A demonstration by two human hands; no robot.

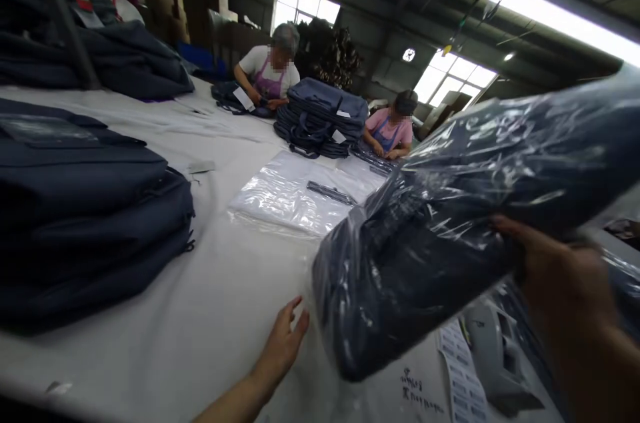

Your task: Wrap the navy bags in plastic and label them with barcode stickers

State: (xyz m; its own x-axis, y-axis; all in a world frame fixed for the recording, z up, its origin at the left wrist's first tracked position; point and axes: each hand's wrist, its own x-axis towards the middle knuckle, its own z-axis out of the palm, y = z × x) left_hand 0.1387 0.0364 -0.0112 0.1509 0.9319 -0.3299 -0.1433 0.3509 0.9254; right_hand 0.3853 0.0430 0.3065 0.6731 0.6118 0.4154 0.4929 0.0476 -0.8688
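A dark navy bag in clear plastic wrap (430, 243) is held up, tilted, over the right side of the white table (230, 296). My right hand (565, 276) grips it from the near side, thumb pressed against the plastic; its other fingers are mostly hidden. Just left of the bag's lower end is my left hand (285, 336), fingers apart and nothing in it. Beyond the bag lies a flat stack of clear plastic bags (285, 189) with a dark strip on top.
Folded navy bags (85, 223) are piled at the left, with another stack (325, 109) farther back. Two people (273, 73) work across the table. A label printer (500, 349) with a strip of printed labels (463, 369) stands at the lower right.
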